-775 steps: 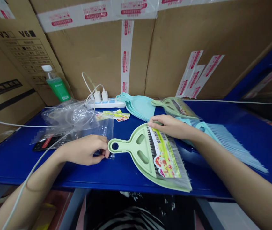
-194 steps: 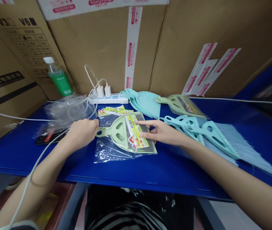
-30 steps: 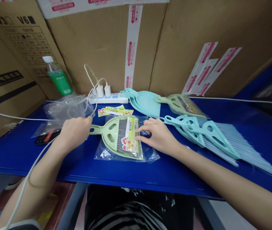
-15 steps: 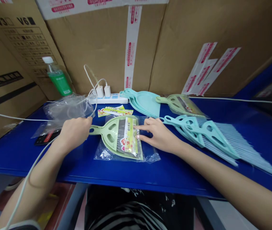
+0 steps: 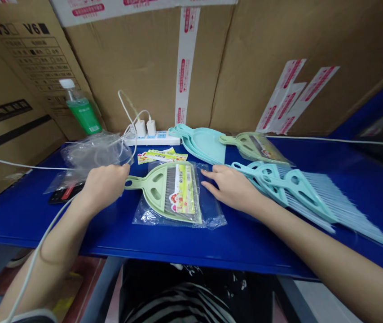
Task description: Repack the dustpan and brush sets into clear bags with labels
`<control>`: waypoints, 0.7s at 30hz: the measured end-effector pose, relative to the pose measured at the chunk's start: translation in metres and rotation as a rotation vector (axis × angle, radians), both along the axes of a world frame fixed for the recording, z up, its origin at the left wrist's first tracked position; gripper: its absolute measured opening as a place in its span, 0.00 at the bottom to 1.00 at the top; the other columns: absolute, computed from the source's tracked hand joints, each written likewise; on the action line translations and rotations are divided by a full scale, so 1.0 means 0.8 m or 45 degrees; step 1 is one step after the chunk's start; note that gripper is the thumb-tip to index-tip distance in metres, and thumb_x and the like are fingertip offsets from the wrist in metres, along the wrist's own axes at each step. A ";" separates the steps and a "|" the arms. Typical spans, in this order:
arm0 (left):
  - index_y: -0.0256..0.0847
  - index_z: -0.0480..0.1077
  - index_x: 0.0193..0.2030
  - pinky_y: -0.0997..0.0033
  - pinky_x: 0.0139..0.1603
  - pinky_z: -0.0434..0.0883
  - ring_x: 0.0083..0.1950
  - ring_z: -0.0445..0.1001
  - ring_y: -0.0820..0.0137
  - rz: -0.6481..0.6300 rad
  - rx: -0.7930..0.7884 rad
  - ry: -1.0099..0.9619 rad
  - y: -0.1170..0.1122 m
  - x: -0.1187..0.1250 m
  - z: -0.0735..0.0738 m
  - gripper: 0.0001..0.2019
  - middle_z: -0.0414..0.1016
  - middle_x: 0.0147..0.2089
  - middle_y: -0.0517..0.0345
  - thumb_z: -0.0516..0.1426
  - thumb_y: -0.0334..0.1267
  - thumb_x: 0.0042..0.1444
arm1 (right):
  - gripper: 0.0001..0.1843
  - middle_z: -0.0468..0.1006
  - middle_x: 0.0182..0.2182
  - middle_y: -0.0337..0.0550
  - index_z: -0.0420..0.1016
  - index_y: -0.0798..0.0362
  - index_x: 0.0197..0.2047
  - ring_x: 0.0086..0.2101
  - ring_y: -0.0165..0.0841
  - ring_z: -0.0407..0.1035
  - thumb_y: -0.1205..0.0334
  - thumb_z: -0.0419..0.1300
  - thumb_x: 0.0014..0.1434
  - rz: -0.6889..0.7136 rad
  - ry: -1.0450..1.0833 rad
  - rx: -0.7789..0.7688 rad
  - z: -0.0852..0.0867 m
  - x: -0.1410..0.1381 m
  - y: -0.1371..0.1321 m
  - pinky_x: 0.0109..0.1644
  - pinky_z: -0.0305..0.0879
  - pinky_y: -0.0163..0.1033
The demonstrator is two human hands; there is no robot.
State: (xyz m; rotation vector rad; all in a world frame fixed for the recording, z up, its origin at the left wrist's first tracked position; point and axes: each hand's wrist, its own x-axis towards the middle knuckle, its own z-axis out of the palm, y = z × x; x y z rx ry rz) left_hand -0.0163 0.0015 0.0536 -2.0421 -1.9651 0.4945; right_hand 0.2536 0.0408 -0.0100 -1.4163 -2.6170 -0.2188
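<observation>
A light green dustpan (image 5: 149, 197) with a grey-bristled brush (image 5: 170, 181) lies on the table, partly inside a clear plastic bag (image 5: 213, 215). A yellow and white label card (image 5: 185, 190) rests over the bristles. My left hand (image 5: 105, 186) is closed in a fist right at the end of the green handle; whatever its fingers pinch is hidden. To the right of the card, my right hand (image 5: 230, 186) hovers over or rests on the bag's far part, fingers stretched and apart, holding nothing. Light blue brushes (image 5: 307, 197) lie just beyond its wrist.
Behind are stacked blue dustpans (image 5: 208, 143), another bagged green set (image 5: 255, 146), loose label cards (image 5: 162, 155) and a power strip (image 5: 164, 138) with cables. Crumpled plastic bags (image 5: 93, 152), a phone (image 5: 65, 194) and a green bottle (image 5: 85, 114) are at left. Cardboard boxes (image 5: 137, 63) wall the back.
My right hand has drawn back to the right, off the label card, and its fingers have let the card be. My left hand and the dustpan stay nearly still.
</observation>
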 end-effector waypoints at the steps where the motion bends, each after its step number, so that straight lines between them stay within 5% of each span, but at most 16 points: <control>1: 0.38 0.71 0.40 0.63 0.31 0.69 0.34 0.80 0.53 0.007 -0.002 -0.002 0.000 0.001 0.001 0.15 0.80 0.33 0.42 0.44 0.32 0.62 | 0.20 0.79 0.35 0.53 0.77 0.58 0.53 0.38 0.42 0.74 0.63 0.51 0.63 -0.015 -0.028 -0.012 0.002 -0.001 -0.001 0.41 0.68 0.44; 10: 0.38 0.71 0.42 0.63 0.33 0.69 0.38 0.80 0.53 0.059 0.000 -0.001 -0.002 0.005 0.005 0.15 0.79 0.35 0.42 0.43 0.31 0.62 | 0.13 0.78 0.35 0.50 0.79 0.55 0.43 0.39 0.42 0.73 0.61 0.55 0.61 -0.023 0.110 0.063 0.004 0.006 0.002 0.42 0.67 0.43; 15: 0.40 0.72 0.39 0.66 0.29 0.67 0.37 0.79 0.55 -0.003 0.196 0.000 0.001 0.004 -0.003 0.14 0.78 0.37 0.45 0.45 0.33 0.62 | 0.19 0.76 0.39 0.53 0.73 0.60 0.54 0.40 0.43 0.71 0.65 0.53 0.62 0.050 0.158 0.164 -0.004 0.009 0.013 0.41 0.67 0.43; 18: 0.39 0.72 0.39 0.68 0.27 0.65 0.35 0.78 0.59 -0.135 0.267 -0.040 0.004 0.005 -0.007 0.15 0.77 0.40 0.48 0.44 0.34 0.63 | 0.18 0.75 0.37 0.52 0.75 0.59 0.52 0.40 0.42 0.71 0.66 0.51 0.62 0.053 0.102 0.146 -0.008 0.006 0.016 0.40 0.67 0.42; 21: 0.40 0.73 0.40 0.71 0.29 0.66 0.35 0.77 0.65 -0.463 0.149 -0.189 0.006 0.006 -0.013 0.15 0.76 0.42 0.52 0.45 0.37 0.65 | 0.17 0.75 0.36 0.52 0.78 0.58 0.47 0.40 0.43 0.71 0.67 0.50 0.62 0.037 0.082 0.115 -0.008 0.004 0.018 0.42 0.67 0.44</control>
